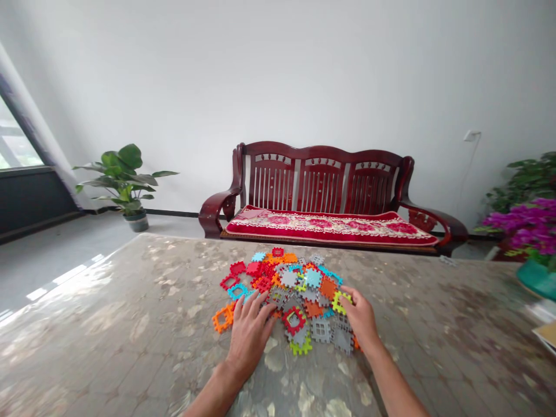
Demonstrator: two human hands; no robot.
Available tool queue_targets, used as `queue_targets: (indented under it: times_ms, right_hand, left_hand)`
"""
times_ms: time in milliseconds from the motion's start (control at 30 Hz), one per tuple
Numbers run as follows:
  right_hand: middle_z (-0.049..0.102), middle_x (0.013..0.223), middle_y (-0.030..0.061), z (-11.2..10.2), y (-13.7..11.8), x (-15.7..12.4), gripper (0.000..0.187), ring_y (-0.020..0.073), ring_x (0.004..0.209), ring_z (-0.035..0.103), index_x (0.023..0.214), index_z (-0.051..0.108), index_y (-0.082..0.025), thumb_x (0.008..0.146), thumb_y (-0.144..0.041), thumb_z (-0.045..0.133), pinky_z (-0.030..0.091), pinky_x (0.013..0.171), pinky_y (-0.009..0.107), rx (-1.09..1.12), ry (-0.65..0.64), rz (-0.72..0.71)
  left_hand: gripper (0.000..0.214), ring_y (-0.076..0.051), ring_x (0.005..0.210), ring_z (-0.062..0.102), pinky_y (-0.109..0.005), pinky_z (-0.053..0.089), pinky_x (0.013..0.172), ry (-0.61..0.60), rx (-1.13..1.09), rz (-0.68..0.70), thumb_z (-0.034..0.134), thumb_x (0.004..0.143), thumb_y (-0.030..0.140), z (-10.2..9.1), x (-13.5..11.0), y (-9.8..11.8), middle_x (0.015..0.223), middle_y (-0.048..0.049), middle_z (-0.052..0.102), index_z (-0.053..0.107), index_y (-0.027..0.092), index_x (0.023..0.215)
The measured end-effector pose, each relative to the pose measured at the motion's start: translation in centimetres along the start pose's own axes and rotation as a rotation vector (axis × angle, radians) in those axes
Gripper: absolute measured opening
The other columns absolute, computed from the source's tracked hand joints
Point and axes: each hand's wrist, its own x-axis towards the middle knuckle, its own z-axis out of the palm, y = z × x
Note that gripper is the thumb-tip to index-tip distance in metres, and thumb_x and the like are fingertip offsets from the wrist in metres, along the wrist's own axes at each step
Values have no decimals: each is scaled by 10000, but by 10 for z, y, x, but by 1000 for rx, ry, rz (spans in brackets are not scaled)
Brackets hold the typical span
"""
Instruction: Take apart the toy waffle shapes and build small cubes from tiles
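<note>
At pile, left hand spread; right pinching tile

"Where do the interlocking tiles sit?"
"I see them heaped on the table, left hand at their seven o'clock, right hand at four."
"Beyond?"
"I've the settee at twelve, behind the table, seat cover on it; potted plant at ten, flowers at three."

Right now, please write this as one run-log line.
left hand: spread, at tile pile | right hand: holding lime-green tile | surface: table
</note>
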Motion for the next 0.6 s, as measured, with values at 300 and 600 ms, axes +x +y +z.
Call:
queue_targets:
  times_ms: [300,600]
  right_hand:
    - [738,966,104,-6,-2,-18,423,256,864,667,962,722,-172,724,-488,575,522,786,367,57,43,-39]
    - [738,961,87,-5,-19,-30,346,241,856,663,959,731,-200,752,-459,636,531,745,332,209,-40,-83]
  left_hand:
    - [244,-241,1206,561,-455,458,1019,-39,-269,175,567,875,169,-4,12,29,1236,-45,658,664,292,1062]
    - [456,-232,1149,596,-421,514,972,-112,-603,-207,605,810,163,22,52,63,1233,-90,620,562,248,1256]
